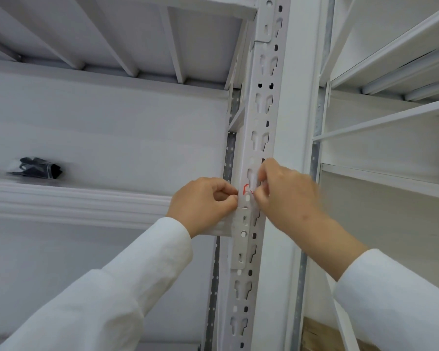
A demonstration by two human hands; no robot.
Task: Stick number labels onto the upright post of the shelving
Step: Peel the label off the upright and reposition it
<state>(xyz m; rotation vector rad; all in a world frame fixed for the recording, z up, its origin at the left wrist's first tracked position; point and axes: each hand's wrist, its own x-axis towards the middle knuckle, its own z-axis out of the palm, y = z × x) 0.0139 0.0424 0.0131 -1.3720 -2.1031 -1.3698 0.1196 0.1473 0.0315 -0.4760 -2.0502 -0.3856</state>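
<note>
**Label going onto the shelving post**

We are looking up at a white slotted upright post (260,117) of metal shelving, where two hands in white sleeves (142,269) are meeting at mid-height. A small white label (246,191) with a red mark is lying against the face of the post, just above a bracket plate (241,239) hooked into the slots. The left hand (203,203) is sitting at the label's left edge, its fingers (226,192) curled in and seemingly pinching that edge between thumb and forefinger, though the blur is making this hard for us to confirm. The right hand (287,196) is pressing in from the other side, its fingertips bunched together on the label's right edge. We are reading the red mark as part of a numeral, but it is half covered. On the shelf (74,196) to the left, well apart from the hands, a dark bundle in clear wrapping (39,168) is lying.
</note>
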